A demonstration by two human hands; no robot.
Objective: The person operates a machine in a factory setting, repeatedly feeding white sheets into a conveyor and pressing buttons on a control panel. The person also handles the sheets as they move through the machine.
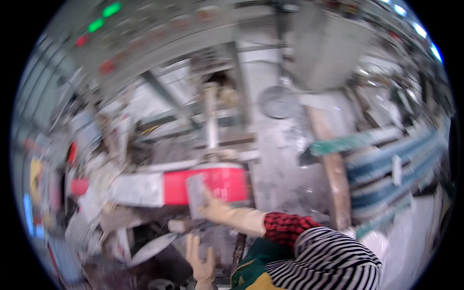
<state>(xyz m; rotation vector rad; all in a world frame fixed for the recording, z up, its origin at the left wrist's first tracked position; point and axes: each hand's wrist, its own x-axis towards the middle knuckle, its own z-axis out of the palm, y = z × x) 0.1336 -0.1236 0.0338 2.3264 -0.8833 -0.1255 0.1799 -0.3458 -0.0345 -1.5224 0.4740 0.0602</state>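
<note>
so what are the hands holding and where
The right hand grips a grey flat piece by its lower edge; the left hand is open, holding nothing.

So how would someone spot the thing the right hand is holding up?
Find the grey machine frame mid-picture, then the red block low on it. In front of that, the gloved right hand pinches a small flat grey piece, the only pale slab overlapping the red.

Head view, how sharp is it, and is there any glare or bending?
Head view: motion-blurred throughout, even the right hand on the red packet; left hand soft too; ceiling lights glare top right; straight edges bow near the black rim.
</note>
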